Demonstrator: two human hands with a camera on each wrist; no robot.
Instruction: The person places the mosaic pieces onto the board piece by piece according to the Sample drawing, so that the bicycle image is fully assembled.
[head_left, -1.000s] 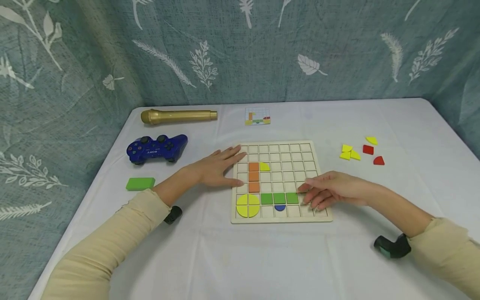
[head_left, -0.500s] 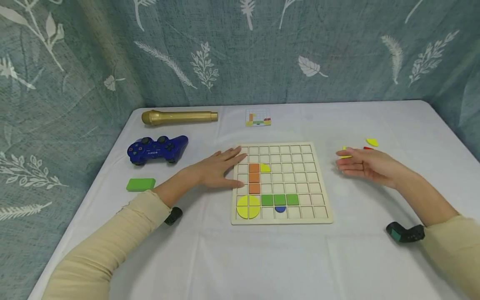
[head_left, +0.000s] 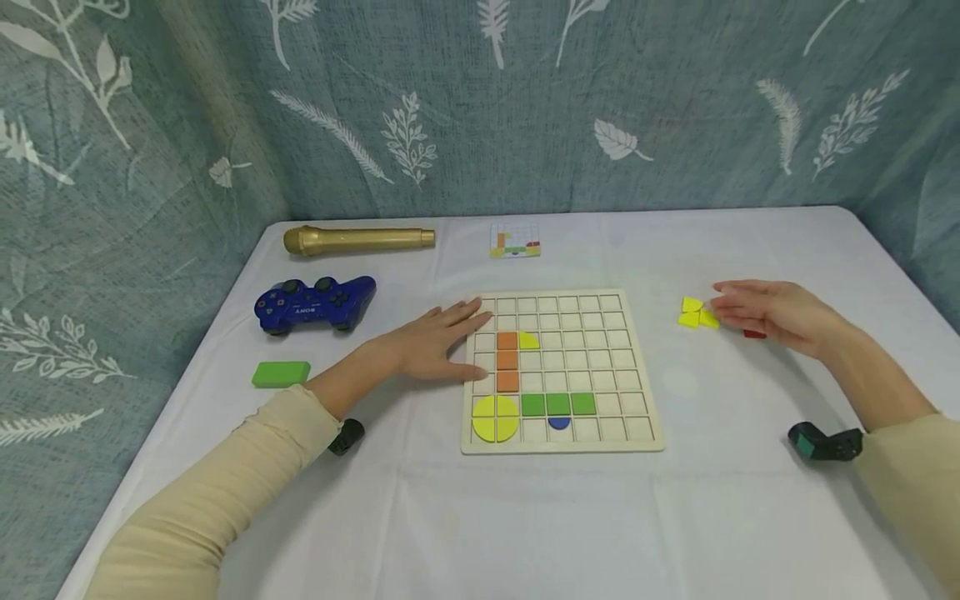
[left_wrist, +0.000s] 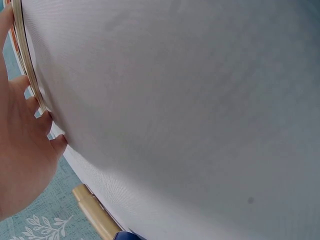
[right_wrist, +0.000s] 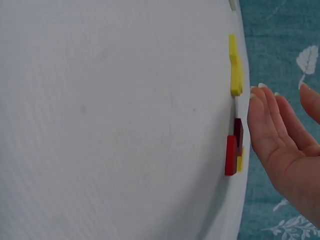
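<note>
The left hand [head_left: 435, 340] rests with spread fingers on the left edge of a pale wooden grid board [head_left: 553, 361]. On the board lie orange squares [head_left: 507, 360], green squares [head_left: 558, 405], a yellow circle of quarter pieces [head_left: 495, 418], a yellow quarter piece [head_left: 528, 340] and a blue half-round piece [head_left: 559, 423]. Right of it, the right hand [head_left: 780, 315] hovers with loosely extended fingers, holding nothing visible. Close to its fingertips are small yellow pieces [head_left: 690, 319]. A red piece [right_wrist: 230, 156] and a darker red one [right_wrist: 238, 131] lie below that hand in the right wrist view.
A small pattern card [head_left: 515, 240] lies behind the board. To the left are a gold microphone [head_left: 360, 240], a blue game controller [head_left: 315, 305] and a green block [head_left: 281, 374]. A patterned curtain [head_left: 525, 125] hangs behind the white-covered table [head_left: 540, 525].
The right hand has moved from the board's right side to over the loose pieces, hiding some of them. The left hand stays on the board's edge.
</note>
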